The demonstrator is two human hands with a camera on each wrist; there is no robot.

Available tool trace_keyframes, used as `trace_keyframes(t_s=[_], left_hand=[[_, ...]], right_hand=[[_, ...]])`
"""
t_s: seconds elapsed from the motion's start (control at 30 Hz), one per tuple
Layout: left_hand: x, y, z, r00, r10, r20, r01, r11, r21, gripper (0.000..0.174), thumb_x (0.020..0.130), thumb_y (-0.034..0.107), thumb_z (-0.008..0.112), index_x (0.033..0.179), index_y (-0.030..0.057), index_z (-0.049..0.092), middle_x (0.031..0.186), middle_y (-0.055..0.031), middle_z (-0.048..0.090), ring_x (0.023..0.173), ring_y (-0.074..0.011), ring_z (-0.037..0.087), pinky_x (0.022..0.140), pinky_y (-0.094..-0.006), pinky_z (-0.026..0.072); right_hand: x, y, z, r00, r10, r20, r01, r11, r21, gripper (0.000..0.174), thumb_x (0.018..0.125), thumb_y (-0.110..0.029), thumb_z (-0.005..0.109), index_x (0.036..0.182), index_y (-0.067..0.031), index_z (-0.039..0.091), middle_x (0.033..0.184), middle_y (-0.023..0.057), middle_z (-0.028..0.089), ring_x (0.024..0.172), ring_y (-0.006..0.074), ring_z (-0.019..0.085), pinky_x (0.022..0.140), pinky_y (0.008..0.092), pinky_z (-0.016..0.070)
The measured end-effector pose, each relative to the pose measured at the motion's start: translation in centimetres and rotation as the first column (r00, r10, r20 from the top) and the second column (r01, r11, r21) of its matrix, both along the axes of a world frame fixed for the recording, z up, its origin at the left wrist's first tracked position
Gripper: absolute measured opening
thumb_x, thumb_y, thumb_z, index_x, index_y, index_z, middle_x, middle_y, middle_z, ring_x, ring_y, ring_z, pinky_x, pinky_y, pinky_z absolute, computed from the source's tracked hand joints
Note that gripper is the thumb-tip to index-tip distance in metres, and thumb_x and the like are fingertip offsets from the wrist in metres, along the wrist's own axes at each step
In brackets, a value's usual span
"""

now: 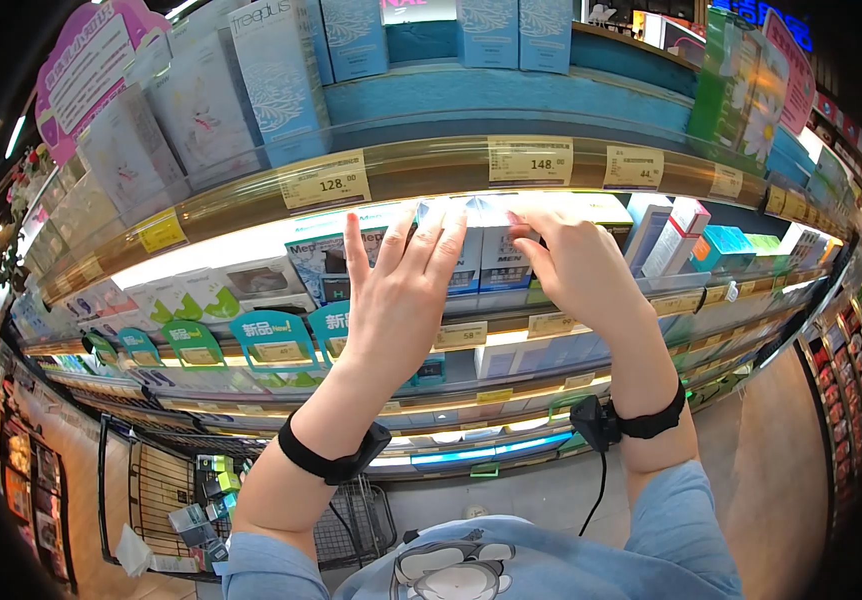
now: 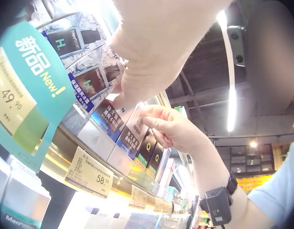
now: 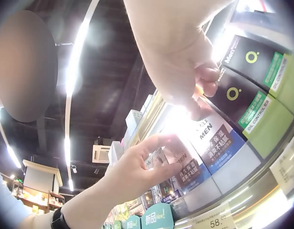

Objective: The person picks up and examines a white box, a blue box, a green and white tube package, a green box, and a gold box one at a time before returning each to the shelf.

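Two blue-and-white boxes marked MEN stand side by side on the shelf, the left box (image 3: 187, 167) and the right box (image 3: 215, 138). My left hand (image 1: 403, 285) reaches over the left box with its fingers spread and mostly straight. In the right wrist view its thumb lies across that box's front. At the top of the right box, my right hand (image 1: 583, 262) has bent fingers, with thumb and forefinger close together at the upper edge. Its fingertips partly cover the box top. Left of these boxes are grey boxes marked H (image 2: 92, 81).
Black-and-green oil control boxes (image 3: 237, 95) stand right of the MEN boxes. A price rail (image 1: 426, 165) and a lit strip run above the hands. Teal signs (image 1: 274, 338) hang from the shelf edge. A wire cart (image 1: 161, 490) with several boxes stands below left.
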State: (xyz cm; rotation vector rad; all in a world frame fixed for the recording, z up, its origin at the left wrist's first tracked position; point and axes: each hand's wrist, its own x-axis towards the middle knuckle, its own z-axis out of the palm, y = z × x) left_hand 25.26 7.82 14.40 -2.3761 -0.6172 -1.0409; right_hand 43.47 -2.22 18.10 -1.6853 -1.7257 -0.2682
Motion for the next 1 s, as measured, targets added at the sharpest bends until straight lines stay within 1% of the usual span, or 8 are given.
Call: trace_keyframes(t_s=[0.1, 0.2, 0.33, 0.4, 0.53, 0.67, 0.83, 1.0], left_hand=[[-0.9, -1.2, 0.6, 1.0, 0.016, -0.003, -0.016, 1.0, -0.007, 0.056, 0.083, 0.016, 0.07, 0.136, 0.0147, 0.051, 0.135, -0.0035, 0.054, 0.135, -0.0244, 0.039, 0.114, -0.0627, 0.0115], [-4.1, -2.7, -1.3, 0.97, -0.224, 0.09, 0.22, 0.974, 0.051, 0.051, 0.083, 0.02, 0.063, 0.132, 0.0149, 0.053, 0.134, -0.0029, 0.052, 0.129, -0.0245, 0.046, 0.11, -0.0632, 0.0194], [-11.0, -5.4, -5.4, 0.819, -0.562, 0.116, 0.539, 0.822, 0.183, 0.018, 0.087, 0.021, 0.066, 0.104, 0.0178, 0.066, 0.105, 0.0003, 0.069, 0.098, -0.0178, 0.063, 0.101, -0.0447, 0.0442], [-14.7, -6.3, -7.4, 0.827, -0.539, 0.159, 0.535, 0.842, 0.066, 0.014, 0.088, 0.012, 0.063, 0.101, 0.0097, 0.066, 0.101, -0.0021, 0.068, 0.092, -0.0176, 0.063, 0.091, -0.0356, 0.0517], [-22.2, -7.1, -13.2, 0.926, -0.292, 0.24, 0.337, 0.926, -0.171, 0.021, 0.079, 0.008, 0.066, 0.1, 0.0064, 0.067, 0.092, -0.004, 0.064, 0.088, -0.0205, 0.062, 0.088, -0.0379, 0.0531], [-31.1, -10.8, -19.3, 0.94, 0.14, 0.312, 0.022, 0.886, -0.464, 0.026, 0.07, 0.005, 0.072, 0.095, 0.0084, 0.069, 0.086, -0.0037, 0.065, 0.083, -0.0229, 0.063, 0.085, -0.0391, 0.053], [-39.5, -17.4, -25.5, 0.73, 0.603, 0.321, -0.229, 0.66, -0.716, 0.019, 0.073, 0.002, 0.07, 0.092, 0.0074, 0.07, 0.076, -0.0067, 0.064, 0.075, -0.0259, 0.063, 0.075, -0.0369, 0.0511], [-44.7, -22.7, -29.3, 0.544, 0.786, 0.293, -0.302, 0.509, -0.806, 0.016, 0.076, 0.002, 0.069, 0.092, 0.0067, 0.071, 0.08, -0.0079, 0.067, 0.076, -0.0282, 0.063, 0.074, -0.0383, 0.0504]], right_hand=[[-0.4, -0.7, -1.1, 0.967, -0.093, 0.236, 0.013, 0.948, 0.318, 0.032, 0.091, -0.015, 0.06, 0.121, -0.0038, 0.059, 0.105, 0.0132, 0.069, 0.086, 0.0309, 0.068, 0.067, 0.0398, 0.0546], [-2.7, -3.0, -2.1, 0.968, 0.047, 0.247, -0.166, 0.856, 0.49, 0.029, 0.084, -0.006, 0.063, 0.113, -0.0046, 0.064, 0.106, 0.012, 0.069, 0.081, 0.0277, 0.069, 0.064, 0.0362, 0.0534], [-6.4, -7.6, -4.5, 0.864, 0.338, 0.374, -0.467, 0.815, 0.342, 0.027, 0.066, -0.003, 0.064, 0.092, -0.0098, 0.066, 0.08, 0.0035, 0.064, 0.054, 0.0196, 0.054, 0.049, 0.0322, 0.0373], [-9.2, -6.9, -6.4, 0.809, 0.489, 0.327, -0.581, 0.75, 0.315, 0.009, 0.082, -0.013, 0.057, 0.08, -0.0056, 0.062, 0.075, 0.0064, 0.066, 0.054, 0.0228, 0.055, 0.052, 0.034, 0.0413], [-14.5, -2.5, -10.1, 0.614, 0.74, 0.273, -0.789, 0.565, 0.243, 0.006, 0.082, -0.013, 0.057, 0.082, -0.0074, 0.061, 0.071, 0.0052, 0.064, 0.053, 0.0214, 0.056, 0.051, 0.0327, 0.0412], [-22.5, 1.7, -13.9, 0.431, 0.886, 0.173, -0.901, 0.412, 0.136, 0.03, 0.061, 0.002, 0.062, 0.089, -0.008, 0.067, 0.063, 0.0, 0.056, 0.05, 0.0172, 0.052, 0.048, 0.0287, 0.0386], [-33.6, 6.1, -19.8, 0.284, 0.958, 0.04, -0.948, 0.287, -0.139, 0.02, 0.068, 0.0, 0.069, 0.087, -0.0068, 0.066, 0.062, 0.0028, 0.058, 0.051, 0.0201, 0.057, 0.048, 0.0334, 0.0454], [-44.4, 8.7, -27.5, 0.272, 0.942, -0.195, -0.905, 0.182, -0.384, 0.012, 0.082, -0.01, 0.064, 0.093, -0.0055, 0.067, 0.076, 0.013, 0.066, 0.069, 0.0299, 0.066, 0.06, 0.0396, 0.0527]])
